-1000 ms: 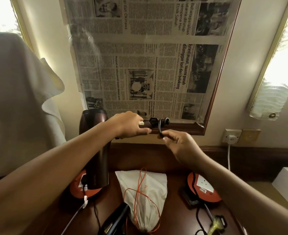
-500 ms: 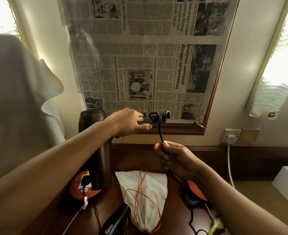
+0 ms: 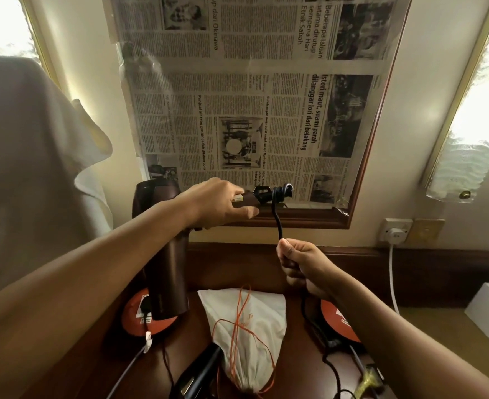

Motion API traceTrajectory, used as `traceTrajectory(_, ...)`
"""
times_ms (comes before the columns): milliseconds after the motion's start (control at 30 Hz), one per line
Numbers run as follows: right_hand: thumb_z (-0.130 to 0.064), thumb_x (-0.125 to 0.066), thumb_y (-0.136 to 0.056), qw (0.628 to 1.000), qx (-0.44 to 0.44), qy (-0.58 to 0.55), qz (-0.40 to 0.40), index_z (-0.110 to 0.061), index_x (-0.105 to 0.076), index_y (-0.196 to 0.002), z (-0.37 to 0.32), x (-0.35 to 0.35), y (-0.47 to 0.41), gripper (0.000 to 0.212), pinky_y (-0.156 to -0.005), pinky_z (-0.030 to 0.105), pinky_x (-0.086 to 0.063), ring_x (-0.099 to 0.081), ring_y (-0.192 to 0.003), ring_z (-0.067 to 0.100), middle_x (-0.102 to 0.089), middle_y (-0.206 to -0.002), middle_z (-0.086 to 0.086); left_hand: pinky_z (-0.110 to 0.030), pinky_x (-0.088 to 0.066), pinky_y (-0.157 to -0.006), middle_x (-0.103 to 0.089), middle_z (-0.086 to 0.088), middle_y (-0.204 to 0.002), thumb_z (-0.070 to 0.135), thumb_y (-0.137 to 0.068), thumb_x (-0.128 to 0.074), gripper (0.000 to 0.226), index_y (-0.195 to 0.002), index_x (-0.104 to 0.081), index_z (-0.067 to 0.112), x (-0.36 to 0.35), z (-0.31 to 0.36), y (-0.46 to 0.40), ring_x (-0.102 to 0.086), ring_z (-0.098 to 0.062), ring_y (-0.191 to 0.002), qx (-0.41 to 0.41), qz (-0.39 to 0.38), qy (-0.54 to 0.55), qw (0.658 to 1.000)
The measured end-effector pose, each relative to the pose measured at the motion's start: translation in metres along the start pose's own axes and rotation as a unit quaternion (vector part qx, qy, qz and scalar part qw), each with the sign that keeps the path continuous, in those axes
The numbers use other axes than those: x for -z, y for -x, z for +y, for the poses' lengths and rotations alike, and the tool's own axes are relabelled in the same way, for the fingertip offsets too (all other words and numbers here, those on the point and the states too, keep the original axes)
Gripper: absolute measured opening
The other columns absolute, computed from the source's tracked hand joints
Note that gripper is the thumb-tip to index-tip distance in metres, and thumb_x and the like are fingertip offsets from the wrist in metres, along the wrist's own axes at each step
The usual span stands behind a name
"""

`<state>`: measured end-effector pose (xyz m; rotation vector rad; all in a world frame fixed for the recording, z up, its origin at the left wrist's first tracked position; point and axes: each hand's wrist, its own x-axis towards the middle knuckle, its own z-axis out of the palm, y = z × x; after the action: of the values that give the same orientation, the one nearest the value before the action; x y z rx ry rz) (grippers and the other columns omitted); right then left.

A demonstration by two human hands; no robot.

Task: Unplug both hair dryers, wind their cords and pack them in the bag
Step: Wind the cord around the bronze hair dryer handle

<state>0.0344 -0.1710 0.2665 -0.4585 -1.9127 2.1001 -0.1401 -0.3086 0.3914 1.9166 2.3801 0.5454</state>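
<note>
- The right hand (image 3: 303, 267) is being drawn down and away from the handle end since a second ago, when it was pinching the cord (image 3: 278, 223) right beside the coils; a taut stretch of cord is now being held between the two.
- This is being read as a turn being pulled tight, so winding of the first dryer (image 3: 167, 254) is judged part done, with slack cord trailing down to the desk (image 3: 352, 254).
- The dryer's handle is being gripped by the left hand (image 3: 223, 204), fingers curled round it, the barrel hanging down over the desk's left side.
- The cord is being clamped in the right hand's closed fist.
- The second dryer (image 3: 200, 372) is lying at the desk's near edge, just beside the bag (image 3: 249, 321), which is lying mid-desk; neither is being touched.
</note>
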Motion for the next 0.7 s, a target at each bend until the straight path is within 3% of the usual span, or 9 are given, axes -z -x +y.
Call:
traceTrajectory(67, -0.036, -0.044, -0.098, 0.999, 0.005, 0.029, 0.022, -0.012, -0.051, -0.076, -0.003, 0.005, -0.002, 0.034, -0.041, 0.021, -0.023, -0.025, -0.046, 0.011, -0.031, -0.058, -0.001, -0.021, -0.044, -0.048, -0.059, 0.006, -0.061, 0.057, -0.087, -0.054, 0.029, -0.086, -0.059, 0.029, -0.002, -0.001, 0.0, -0.055, -0.003, -0.044, -0.007, -0.006, -0.01, 1.0)
traceTrajectory(167, -0.035, -0.044, -0.098, 0.995, 0.012, 0.081, 0.056, -0.01, -0.052, -0.077, -0.011, 0.009, -0.006, 0.033, -0.041, 0.021, -0.024, -0.026, -0.046, 0.01, -0.032, -0.057, -0.002, -0.015, -0.037, -0.049, -0.054, 0.012, -0.064, 0.06, -0.086, -0.054, 0.055, -0.116, -0.062, 0.014, -0.007, -0.001, 0.0, -0.053, 0.002, -0.044, -0.019, -0.006, -0.022, 1.0)
traceTrajectory(233, -0.034, -0.045, -0.098, 0.99, 0.016, 0.117, 0.074, -0.009, -0.052, -0.079, -0.017, 0.012, -0.008, 0.033, -0.04, 0.02, -0.025, -0.028, -0.045, 0.009, -0.034, -0.056, -0.002, -0.012, -0.035, -0.048, -0.059, 0.012, -0.072, 0.059, -0.086, -0.055, 0.061, -0.124, -0.059, 0.012, -0.008, 0.0, 0.0, -0.052, 0.003, -0.045, -0.028, -0.016, -0.026, 0.999)
traceTrajectory(433, -0.028, -0.05, -0.097, 0.965, 0.022, 0.237, 0.109, -0.009, -0.059, -0.079, -0.05, 0.026, -0.016, 0.028, -0.042, 0.024, -0.027, -0.031, -0.047, 0.01, -0.04, -0.058, 0.0, -0.018, -0.045, -0.05, -0.062, 0.004, -0.062, 0.045, -0.085, -0.063, 0.033, -0.103, -0.067, 0.018, -0.008, 0.004, 0.004, -0.055, -0.001, -0.047, -0.042, -0.06, -0.007, 0.997)
traceTrajectory(567, -0.021, -0.054, -0.095, 0.931, 0.056, 0.339, 0.127, -0.009, -0.065, -0.081, -0.082, 0.035, -0.019, 0.022, -0.04, 0.022, -0.032, -0.036, -0.046, 0.011, -0.046, -0.057, 0.001, -0.024, -0.044, -0.057, -0.062, 0.004, -0.065, 0.048, -0.082, -0.064, 0.025, -0.087, -0.066, 0.024, -0.009, 0.005, 0.006, -0.056, -0.006, -0.057, -0.04, -0.057, -0.039, 0.997)
traceTrajectory(700, -0.024, -0.066, -0.087, 0.881, 0.11, 0.442, 0.129, -0.012, -0.071, -0.083, -0.108, 0.036, -0.022, 0.014, -0.057, 0.024, -0.048, -0.059, -0.061, 0.016, -0.067, -0.073, 0.003, -0.028, -0.047, -0.067, -0.053, 0.012, -0.07, 0.053, -0.084, -0.06, 0.03, -0.092, -0.061, 0.023, -0.011, 0.011, 0.005, -0.052, -0.006, -0.066, -0.046, -0.063, -0.13, 0.988)
